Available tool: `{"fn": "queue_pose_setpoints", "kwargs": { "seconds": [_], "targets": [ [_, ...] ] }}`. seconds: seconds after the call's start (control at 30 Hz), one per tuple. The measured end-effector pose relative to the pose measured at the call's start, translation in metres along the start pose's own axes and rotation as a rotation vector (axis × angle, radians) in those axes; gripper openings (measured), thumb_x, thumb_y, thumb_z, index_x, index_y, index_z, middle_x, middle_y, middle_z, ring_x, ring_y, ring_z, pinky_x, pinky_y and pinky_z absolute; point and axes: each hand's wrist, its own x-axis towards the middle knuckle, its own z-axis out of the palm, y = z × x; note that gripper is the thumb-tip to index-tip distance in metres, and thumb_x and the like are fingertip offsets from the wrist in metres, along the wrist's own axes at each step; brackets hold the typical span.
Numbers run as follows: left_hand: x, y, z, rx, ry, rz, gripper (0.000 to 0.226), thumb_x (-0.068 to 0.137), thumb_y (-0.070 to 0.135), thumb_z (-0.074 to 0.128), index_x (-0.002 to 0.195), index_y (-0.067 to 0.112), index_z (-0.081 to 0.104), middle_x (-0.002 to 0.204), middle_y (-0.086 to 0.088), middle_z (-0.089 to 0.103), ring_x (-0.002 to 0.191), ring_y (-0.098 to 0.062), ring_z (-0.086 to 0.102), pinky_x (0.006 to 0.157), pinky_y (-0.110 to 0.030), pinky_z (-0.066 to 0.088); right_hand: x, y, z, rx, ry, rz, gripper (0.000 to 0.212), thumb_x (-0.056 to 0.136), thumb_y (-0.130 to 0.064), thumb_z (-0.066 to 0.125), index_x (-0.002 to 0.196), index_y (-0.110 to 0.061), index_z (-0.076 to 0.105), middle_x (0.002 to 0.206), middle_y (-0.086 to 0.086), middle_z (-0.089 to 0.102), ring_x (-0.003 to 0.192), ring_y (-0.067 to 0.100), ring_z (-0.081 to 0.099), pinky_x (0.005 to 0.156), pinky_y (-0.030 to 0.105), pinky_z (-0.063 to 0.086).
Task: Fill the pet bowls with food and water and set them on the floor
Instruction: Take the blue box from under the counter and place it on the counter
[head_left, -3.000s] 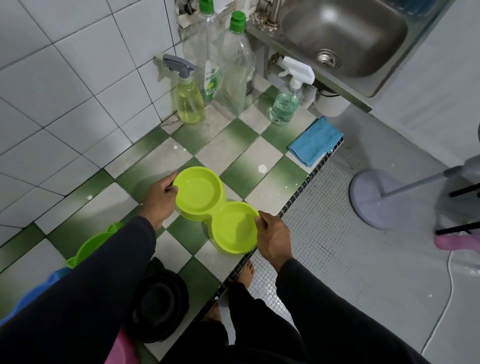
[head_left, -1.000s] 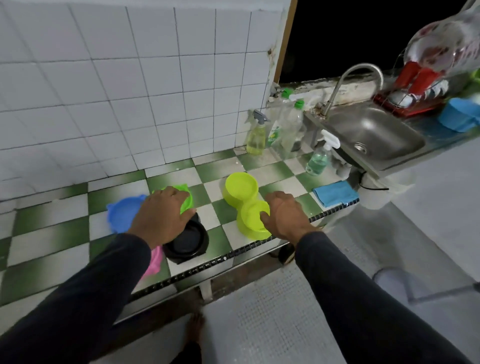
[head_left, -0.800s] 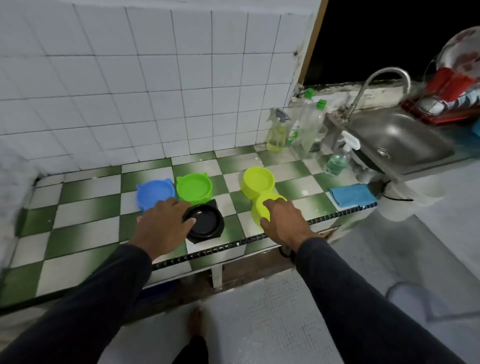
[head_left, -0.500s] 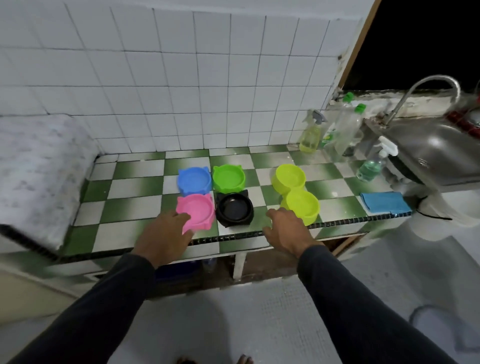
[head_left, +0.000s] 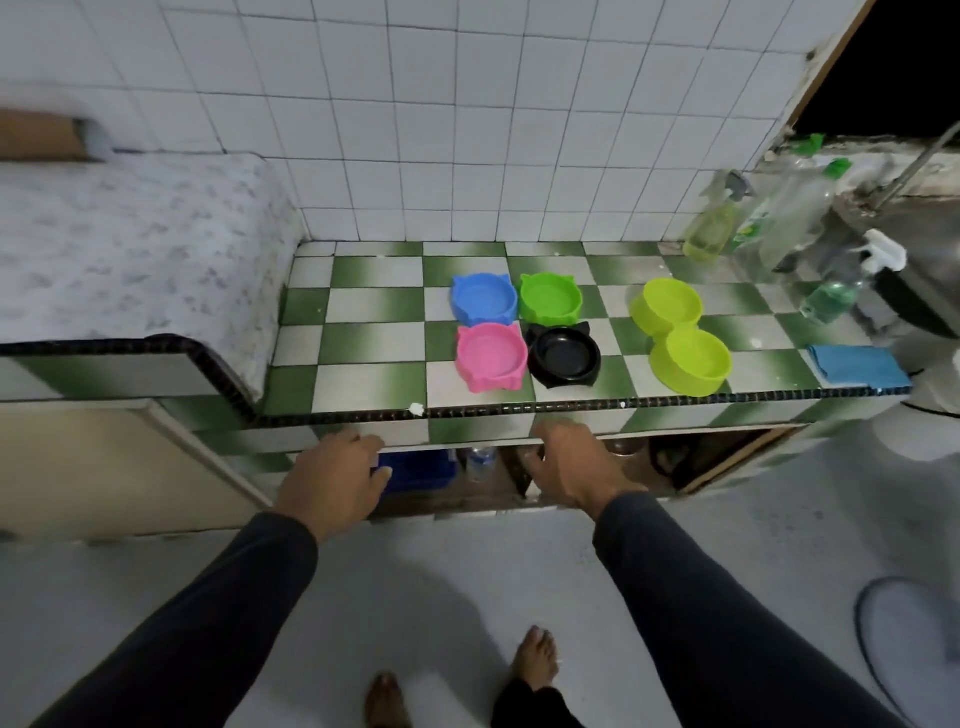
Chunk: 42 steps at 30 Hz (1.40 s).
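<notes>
On the checkered counter (head_left: 374, 387) at twelve o'clock, four cat-eared bowls (head_left: 525, 329) and the double bowl (head_left: 680, 335) sit empty; left hand (head_left: 332, 480) and right hand (head_left: 574, 467) hover loose, holding nothing. Filling and floor placement remain.

Blue cloth (head_left: 857, 365) beside spray bottles (head_left: 712, 228)

Dim, bluish light; soft motion blur (edges bowed by wide-angle lens).

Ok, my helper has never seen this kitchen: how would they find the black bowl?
Look at the green-and-white checkered counter under the white tiled wall. Four cat-eared bowls sit in a square near its middle; the black bowl is the front right one, beside the pink bowl. It is the only dark bowl.
</notes>
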Motion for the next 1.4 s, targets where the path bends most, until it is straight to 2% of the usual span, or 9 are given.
{"fn": "queue_pose_setpoints", "kwargs": {
  "seconds": [0.07, 0.3, 0.4, 0.53, 0.67, 0.83, 1.1, 1.4],
  "targets": [
    [-0.012, -0.018, 0.007, -0.010, -0.027, -0.007, 0.026, 0.101, 0.040, 0.055, 0.120, 0.024, 0.064, 0.116, -0.002, 0.061, 0.107, -0.025, 0.058, 0.086, -0.040, 0.054, -0.007, -0.016, 0.016, -0.008, -0.023, -0.003, 0.020, 0.091, -0.028, 0.055, 0.104, -0.015, 0.063, 0.104, 0.012, 0.067, 0.096, 0.034, 0.064, 0.080, 0.039, 0.055],
    [-0.041, -0.063, 0.047, -0.055, -0.145, -0.042, 0.038, 0.103, 0.037, 0.051, 0.135, 0.020, 0.062, 0.125, -0.006, 0.062, 0.112, -0.027, 0.059, 0.091, -0.042, 0.053, -0.023, -0.046, 0.073, 0.037, -0.163, 0.037, 0.032, 0.096, -0.034, 0.056, 0.120, -0.013, 0.060, 0.114, 0.012, 0.065, 0.099, 0.030, 0.063, 0.088, 0.041, 0.056],
    [-0.047, -0.072, 0.071, -0.077, -0.203, -0.105, 0.044, 0.103, 0.035, 0.050, 0.143, 0.018, 0.056, 0.136, -0.010, 0.058, 0.121, -0.031, 0.056, 0.097, -0.041, 0.050, -0.018, -0.044, 0.096, 0.031, -0.210, 0.020, 0.039, 0.097, -0.039, 0.056, 0.127, -0.014, 0.058, 0.121, 0.014, 0.063, 0.106, 0.031, 0.062, 0.092, 0.041, 0.055],
    [-0.044, -0.076, 0.111, -0.103, -0.250, -0.181, 0.048, 0.105, 0.037, 0.049, 0.148, 0.018, 0.051, 0.142, -0.009, 0.055, 0.125, -0.030, 0.053, 0.102, -0.043, 0.048, 0.000, -0.037, 0.132, 0.065, -0.296, 0.016, 0.049, 0.098, -0.041, 0.055, 0.141, -0.019, 0.052, 0.142, 0.012, 0.053, 0.124, 0.031, 0.055, 0.104, 0.045, 0.049],
    [-0.028, -0.079, 0.158, -0.096, -0.297, -0.203, 0.047, 0.105, 0.039, 0.048, 0.149, 0.020, 0.051, 0.137, -0.008, 0.057, 0.122, -0.029, 0.054, 0.101, -0.043, 0.049, 0.020, -0.021, 0.179, 0.063, -0.319, -0.010, 0.046, 0.097, -0.039, 0.057, 0.138, -0.019, 0.054, 0.136, 0.010, 0.057, 0.122, 0.029, 0.055, 0.103, 0.046, 0.048],
    [0.007, -0.091, 0.230, -0.094, -0.333, -0.189, 0.047, 0.105, 0.041, 0.049, 0.146, 0.019, 0.053, 0.134, -0.010, 0.058, 0.120, -0.031, 0.056, 0.099, -0.046, 0.051, 0.058, 0.004, 0.250, 0.061, -0.364, -0.016, 0.047, 0.098, -0.040, 0.055, 0.139, -0.018, 0.053, 0.136, 0.010, 0.058, 0.125, 0.030, 0.053, 0.106, 0.044, 0.046],
    [0.063, -0.136, 0.378, -0.104, -0.396, -0.203, 0.051, 0.106, 0.042, 0.047, 0.151, 0.019, 0.048, 0.142, -0.009, 0.054, 0.128, -0.029, 0.052, 0.103, -0.043, 0.048, 0.126, 0.044, 0.389, 0.072, -0.428, -0.007, 0.051, 0.099, -0.037, 0.055, 0.143, -0.014, 0.051, 0.136, 0.013, 0.056, 0.127, 0.030, 0.051, 0.105, 0.042, 0.046],
    [0.122, -0.204, 0.526, -0.097, -0.336, -0.237, 0.049, 0.104, 0.044, 0.049, 0.148, 0.022, 0.051, 0.139, -0.006, 0.054, 0.124, -0.027, 0.053, 0.102, -0.044, 0.050, 0.208, 0.076, 0.532, 0.033, -0.422, -0.006, 0.056, 0.100, -0.041, 0.055, 0.150, -0.018, 0.044, 0.142, 0.010, 0.053, 0.131, 0.027, 0.049, 0.108, 0.039, 0.044]
  ]
}}
